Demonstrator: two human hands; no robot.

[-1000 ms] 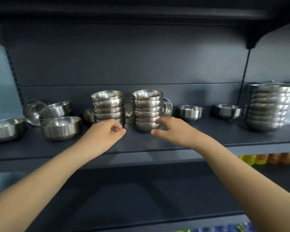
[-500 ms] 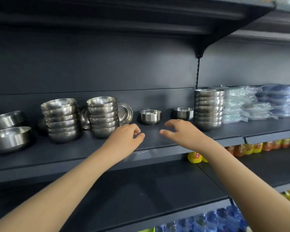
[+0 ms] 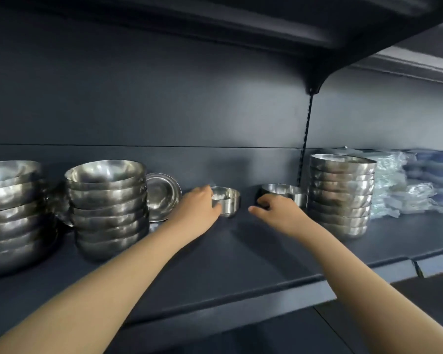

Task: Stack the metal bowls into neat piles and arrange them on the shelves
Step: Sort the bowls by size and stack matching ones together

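Observation:
On the dark shelf (image 3: 241, 267) stand two single small metal bowls. My left hand (image 3: 198, 209) grips the left small bowl (image 3: 229, 201) by its rim and side. My right hand (image 3: 279, 210) reaches the right small bowl (image 3: 284, 191) with fingers apart, its fingertips at the bowl's front wall; whether they touch is unclear. At the left edge is a stack of wide bowls (image 3: 10, 213), with a second stack (image 3: 108, 208) beside it. A taller stack (image 3: 340, 195) stands right of my right hand.
A round metal plate (image 3: 163, 195) leans on the back wall behind the second stack. Plastic-wrapped packs (image 3: 407, 182) lie at the far right. Another shelf hangs close overhead, with its bracket (image 3: 313, 83) above the tall stack.
The view has swung right and closer. Both hands left the two middle stacks and moved right; the left hand has taken hold of one small bowl and the right hand has reached the other.

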